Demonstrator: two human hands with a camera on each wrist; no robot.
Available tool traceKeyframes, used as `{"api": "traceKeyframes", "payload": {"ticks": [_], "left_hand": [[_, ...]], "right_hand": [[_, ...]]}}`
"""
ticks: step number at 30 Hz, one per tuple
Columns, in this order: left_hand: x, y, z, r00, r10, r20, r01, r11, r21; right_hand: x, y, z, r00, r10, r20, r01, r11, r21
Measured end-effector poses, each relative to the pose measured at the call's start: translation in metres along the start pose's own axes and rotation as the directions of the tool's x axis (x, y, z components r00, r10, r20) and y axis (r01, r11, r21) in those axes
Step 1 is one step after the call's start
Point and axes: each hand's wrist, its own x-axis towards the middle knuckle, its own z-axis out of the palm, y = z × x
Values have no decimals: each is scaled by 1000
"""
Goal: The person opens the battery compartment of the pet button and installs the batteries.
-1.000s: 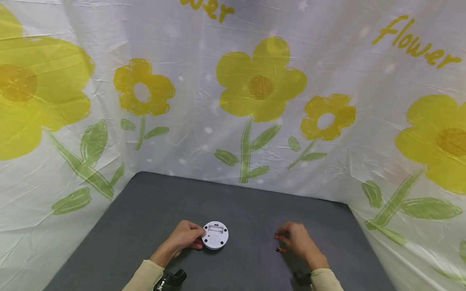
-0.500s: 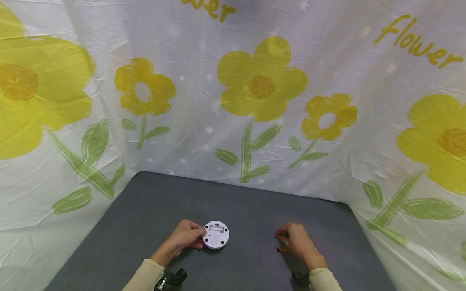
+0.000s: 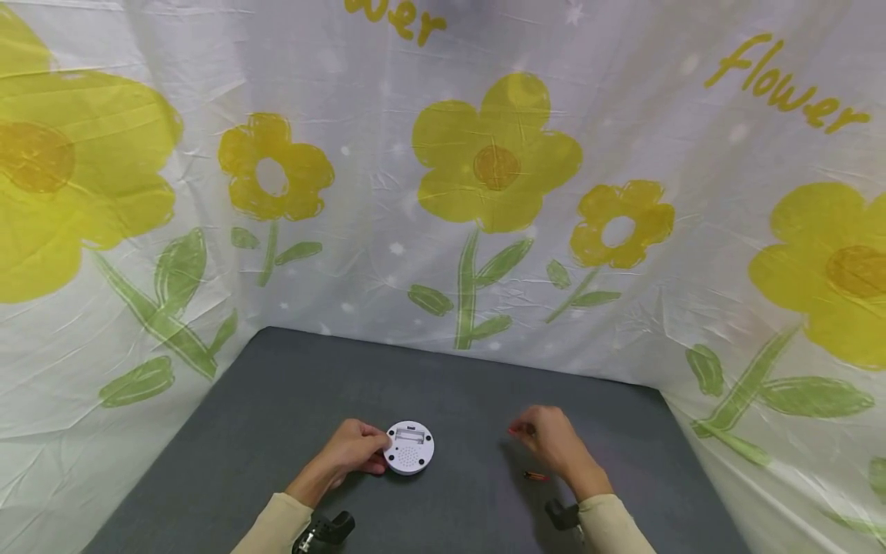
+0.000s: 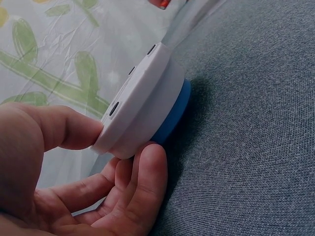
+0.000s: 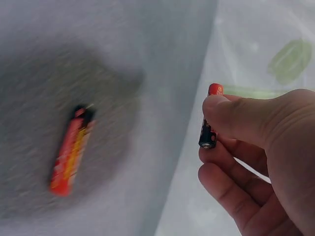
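A round white device [image 3: 409,448] with a blue base lies on the dark table, its battery slot, small holes and dark feet facing up. My left hand [image 3: 355,448] pinches its left edge; in the left wrist view the thumb is on the upper rim and the fingers lie low against its side. To the right, my right hand [image 3: 550,438] is raised above the table and pinches a red and black battery [image 5: 208,130] between thumb and fingers. Below that hand a second battery [image 5: 72,150], red, black and yellow, lies on the table.
The dark cloth-covered table [image 3: 443,392] reaches back to a white curtain [image 3: 374,254] with yellow flowers, which encloses the back and both sides. A strip of table lies between the device and the loose battery.
My right hand has lifted off the table with one battery and moved slightly up and left, leaving the other battery lying. The left hand and the device have stayed in place.
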Motion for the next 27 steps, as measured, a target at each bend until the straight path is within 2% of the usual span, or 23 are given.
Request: {"api": "traceKeyframes", "payload": {"ticks": [5, 13, 20, 27], "left_hand": [[0, 0, 0, 1000, -6, -12, 6, 1000, 7], [2, -1, 1, 1000, -8, -15, 8, 1000, 15], [1, 0, 0, 1000, -15, -9, 15, 1000, 15], [0, 0, 0, 1000, -7, -5, 7, 1000, 11]], "right_hand": [[12, -16, -6, 999, -36, 18, 35, 999, 21], [34, -47, -6, 993, -113, 11, 114, 993, -15], [54, -77, 3, 978, -205, 41, 203, 978, 40], [66, -98, 22, 958, -270, 93, 268, 963, 34]]}}
